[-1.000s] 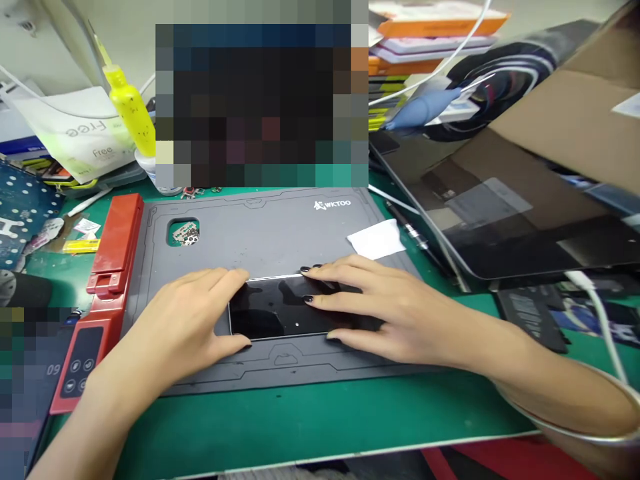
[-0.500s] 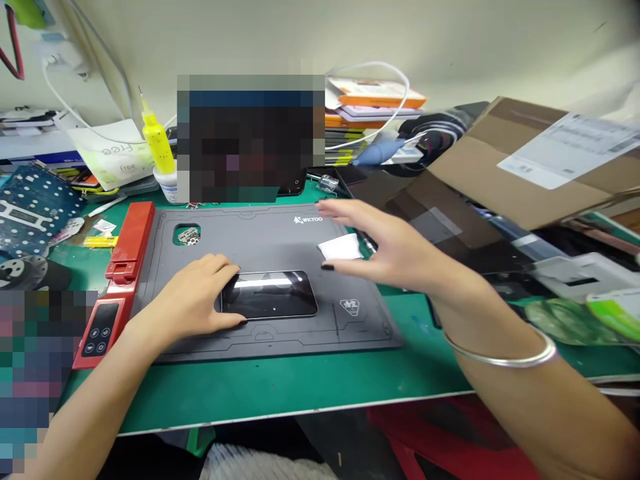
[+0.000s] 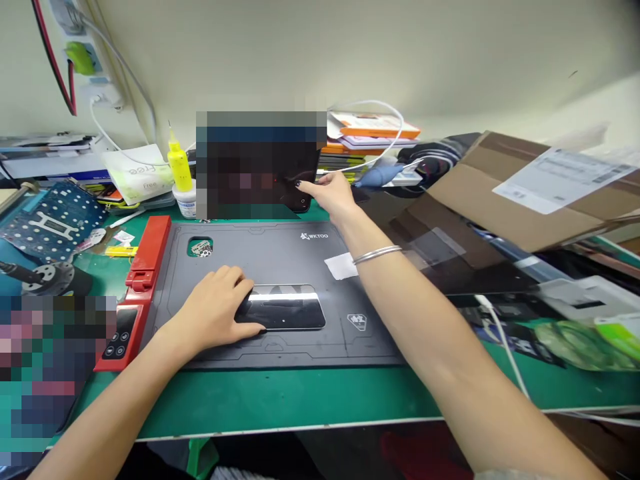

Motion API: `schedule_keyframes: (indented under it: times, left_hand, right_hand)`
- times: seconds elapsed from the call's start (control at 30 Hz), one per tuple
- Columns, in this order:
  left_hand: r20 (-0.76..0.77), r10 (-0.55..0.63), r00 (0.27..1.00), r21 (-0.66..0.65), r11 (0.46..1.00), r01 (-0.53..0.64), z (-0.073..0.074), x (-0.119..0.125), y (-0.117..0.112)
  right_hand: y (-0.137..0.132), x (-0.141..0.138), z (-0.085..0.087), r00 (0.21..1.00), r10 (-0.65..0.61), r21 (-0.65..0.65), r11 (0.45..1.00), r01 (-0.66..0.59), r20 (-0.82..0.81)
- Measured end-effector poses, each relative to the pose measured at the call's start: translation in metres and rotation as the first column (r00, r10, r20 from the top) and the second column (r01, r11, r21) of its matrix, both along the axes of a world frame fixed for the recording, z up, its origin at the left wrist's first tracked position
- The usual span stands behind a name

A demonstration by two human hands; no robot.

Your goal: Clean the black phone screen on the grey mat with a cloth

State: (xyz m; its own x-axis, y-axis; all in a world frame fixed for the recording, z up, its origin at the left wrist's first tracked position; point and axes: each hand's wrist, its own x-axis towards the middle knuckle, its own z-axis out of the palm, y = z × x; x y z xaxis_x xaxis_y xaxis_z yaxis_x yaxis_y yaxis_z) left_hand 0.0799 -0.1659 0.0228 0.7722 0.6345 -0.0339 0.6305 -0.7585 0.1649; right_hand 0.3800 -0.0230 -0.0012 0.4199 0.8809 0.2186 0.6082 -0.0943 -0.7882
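A smartphone (image 3: 285,308) with a dark, glossy screen lies face up on the grey work mat (image 3: 260,257). My left hand (image 3: 220,310) grips its left end, thumb along the near edge and fingers at the far side. Beyond the mat, my right hand (image 3: 333,195) is at the lower right edge of a dark upright screen (image 3: 303,195), mostly pixelated. Its fingertips are drawn together; what they hold, if anything, I cannot make out. A white cable (image 3: 367,162) runs close behind these fingers. Beside my right wrist, a white piece of paper (image 3: 341,266) rests on the mat.
A red device with buttons (image 3: 131,320) borders the mat's left side. Behind stand a yellow needle bottle (image 3: 179,163) and a white tub (image 3: 186,200). A blue air blower (image 3: 380,175) and an opened cardboard box (image 3: 470,177) are at the right.
My right hand has moved forward and left, from above the white paper to the screen's edge, and its fingers have closed together. My left hand stays on the smartphone. The view has shifted slightly.
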Motion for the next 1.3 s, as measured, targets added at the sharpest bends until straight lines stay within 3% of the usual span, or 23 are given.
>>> schedule_keyframes:
  times: [0.17,0.33,0.43,0.53,0.63,0.77,0.97,1.13,1.2,1.3]
  left_hand:
    - [0.023,0.002,1.0,0.0,1.0,-0.002,-0.002,-0.001,0.0]
    - [0.022,0.001,1.0,-0.003,1.0,-0.001,-0.004,-0.001,0.0]
    - [0.015,0.002,1.0,-0.007,1.0,-0.002,-0.003,-0.001,0.0]
    - [0.015,-0.007,1.0,-0.002,1.0,0.008,-0.001,-0.001,0.001]
    - [0.015,-0.014,1.0,0.003,1.0,0.014,0.001,-0.003,0.002]
    - [0.021,-0.025,0.999,-0.011,1.0,0.026,0.002,-0.007,0.003]
    - [0.01,-0.012,1.0,-0.047,0.999,0.013,0.005,-0.011,0.004]
    - [0.004,0.005,1.0,-0.073,0.997,-0.004,0.008,-0.016,0.009]
    - [0.009,0.005,1.0,-0.08,0.997,-0.004,0.009,-0.018,0.01]
    - [0.003,0.014,1.0,-0.095,0.995,-0.014,0.009,-0.018,0.01]
  right_hand:
    - [0.021,0.014,-0.011,0.997,-0.008,-0.117,0.993,-0.001,-0.081]
    - [0.028,0.018,-0.01,0.995,-0.034,-0.107,0.994,0.024,-0.093]
    - [0.019,0.018,-0.002,0.999,-0.03,-0.098,0.995,0.026,-0.038]
    - [-0.005,0.018,0.011,0.996,0.035,-0.084,0.996,-0.028,0.077]
    - [-0.041,0.021,0.023,0.956,0.2,-0.112,0.977,-0.179,0.214]
    - [-0.09,0.026,0.023,0.825,0.444,-0.237,0.894,-0.381,0.349]
    - [-0.142,0.015,0.005,0.674,0.584,-0.253,0.809,-0.531,0.452]
    - [-0.168,-0.008,0.007,0.52,0.726,-0.249,0.661,-0.708,0.451]
    - [-0.173,-0.006,0.008,0.505,0.692,-0.242,0.683,-0.689,0.516]
    - [-0.172,0.01,0.005,0.517,0.543,-0.228,0.803,-0.551,0.662]
